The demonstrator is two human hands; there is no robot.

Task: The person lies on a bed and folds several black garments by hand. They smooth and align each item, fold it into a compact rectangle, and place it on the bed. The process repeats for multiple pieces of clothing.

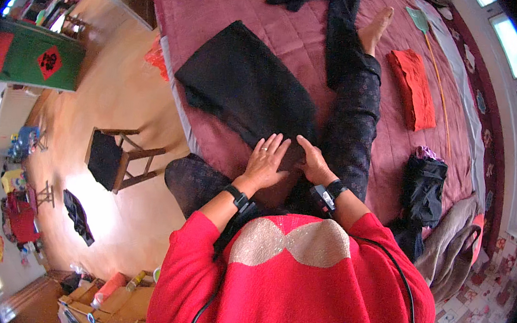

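A black cloth garment (248,78), folded into a broad, flat shape, lies on the pink bed cover (199,4) in front of me. At its near edge rests my left hand (266,164), fingers stretched out and slightly apart, a ring on one of them. My right hand (315,165) is just beside it, fingers extended near the garment's near right corner, close to my leg. Neither hand grips the cloth. Which kind of garment it is cannot be told from the fold.
Right of my outstretched leg (351,121) lie a folded orange-red cloth (413,89), a green fly swatter (417,19) and a dark folded bundle (424,188). More black clothing (343,19) is at the far side. A wooden stool (121,158) stands on the floor at left.
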